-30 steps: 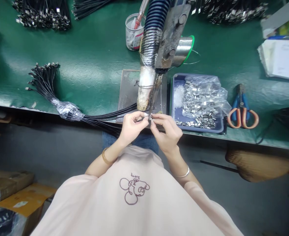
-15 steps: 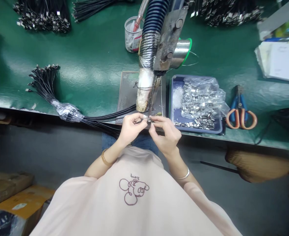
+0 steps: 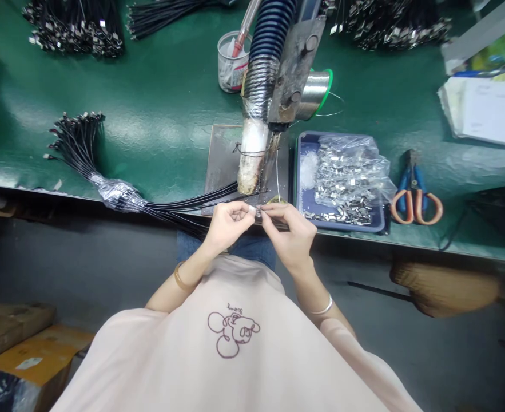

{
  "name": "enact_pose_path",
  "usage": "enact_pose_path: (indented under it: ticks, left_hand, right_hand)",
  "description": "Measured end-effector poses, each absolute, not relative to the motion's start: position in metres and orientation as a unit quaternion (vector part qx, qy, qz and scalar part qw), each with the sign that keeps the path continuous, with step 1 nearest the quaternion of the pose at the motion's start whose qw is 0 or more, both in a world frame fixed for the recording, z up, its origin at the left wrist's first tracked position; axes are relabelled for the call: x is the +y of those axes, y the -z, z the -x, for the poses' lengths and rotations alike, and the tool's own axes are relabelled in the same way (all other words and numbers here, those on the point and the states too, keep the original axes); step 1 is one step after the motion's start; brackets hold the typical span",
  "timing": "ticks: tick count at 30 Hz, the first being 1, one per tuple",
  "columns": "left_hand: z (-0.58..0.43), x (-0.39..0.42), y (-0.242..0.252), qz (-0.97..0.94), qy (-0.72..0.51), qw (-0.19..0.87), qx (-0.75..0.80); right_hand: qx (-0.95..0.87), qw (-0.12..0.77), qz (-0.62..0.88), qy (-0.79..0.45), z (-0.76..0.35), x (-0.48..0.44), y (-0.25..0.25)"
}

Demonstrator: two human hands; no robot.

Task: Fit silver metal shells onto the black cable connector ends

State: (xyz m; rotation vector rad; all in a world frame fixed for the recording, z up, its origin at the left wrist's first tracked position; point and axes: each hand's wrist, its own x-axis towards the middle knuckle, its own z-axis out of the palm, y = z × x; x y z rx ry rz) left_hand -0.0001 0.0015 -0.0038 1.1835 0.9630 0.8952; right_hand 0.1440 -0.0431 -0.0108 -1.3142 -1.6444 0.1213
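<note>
Below the tip of a soldering fixture, my left hand (image 3: 230,224) and my right hand (image 3: 293,233) meet fingertip to fingertip. My left fingers are pinched on what appears to be the end of a black cable, mostly hidden by the fingers. Between the two hands sits a tiny metal connector (image 3: 258,212), with my right thumb and index finger closed on it. A bundle of black cables (image 3: 179,207), wrapped in clear plastic (image 3: 121,194), runs in from the left. The soldering iron tip (image 3: 264,171) stands just above the fingers, beside a white-wrapped hose (image 3: 252,154).
To the right, a blue tray (image 3: 342,226) holds small metal shells and a plastic bag. Orange-handled pliers (image 3: 415,200) lie beyond it. A solder spool (image 3: 316,94), a cup (image 3: 230,68) and papers (image 3: 488,109) stand farther back. Cable bundles (image 3: 76,34) line the far side.
My right fingers have closed in on the connector and drawn nearer to my left fingertips. My left hand has barely moved. The view has shifted slightly.
</note>
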Motion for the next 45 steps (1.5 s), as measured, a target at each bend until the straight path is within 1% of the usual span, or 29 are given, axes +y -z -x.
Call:
enact_pose_path:
  ticks: [2, 6, 9, 14, 16, 19, 21, 24, 30, 38, 45]
  left_hand:
    - [0.001, 0.001, 0.004, -0.526, -0.394, 0.634, 0.407]
    - [0.002, -0.001, 0.005, -0.534, -0.393, 0.636, 0.394]
    - [0.003, 0.0, 0.007, -0.534, -0.388, 0.642, 0.389]
    - [0.005, 0.0, 0.01, -0.503, -0.368, 0.699, 0.35]
    - [0.006, 0.0, 0.011, -0.493, -0.366, 0.704, 0.357]
    - [0.006, 0.0, 0.011, -0.48, -0.368, 0.706, 0.368]
    - [0.006, 0.001, 0.01, -0.47, -0.374, 0.707, 0.373]
    - [0.003, 0.002, 0.01, -0.46, -0.39, 0.699, 0.384]
    - [-0.004, 0.001, 0.011, -0.465, -0.431, 0.657, 0.407]
    - [-0.007, 0.004, 0.011, -0.481, -0.446, 0.625, 0.423]
    - [-0.008, 0.006, 0.009, -0.478, -0.445, 0.62, 0.435]
  right_hand:
    - [-0.661, 0.487, 0.565, -0.085, -0.146, -0.045, 0.007]
    - [-0.668, 0.472, 0.573, -0.062, -0.148, -0.048, 0.002]
    - [-0.692, 0.455, 0.556, -0.067, -0.148, -0.048, 0.001]
    - [-0.726, 0.422, 0.536, -0.087, -0.149, -0.048, 0.005]
    - [-0.709, 0.439, 0.546, -0.08, -0.149, -0.049, 0.007]
    - [-0.674, 0.482, 0.56, -0.031, -0.148, -0.051, 0.009]
    - [-0.684, 0.487, 0.544, -0.005, -0.148, -0.051, 0.01]
    - [-0.708, 0.48, 0.517, 0.015, -0.146, -0.049, 0.012]
    - [-0.72, 0.456, 0.518, 0.068, -0.145, -0.046, 0.015]
    - [-0.701, 0.487, 0.521, 0.022, -0.144, -0.04, 0.01]
    - [-0.7, 0.478, 0.53, 0.015, -0.144, -0.037, 0.009]
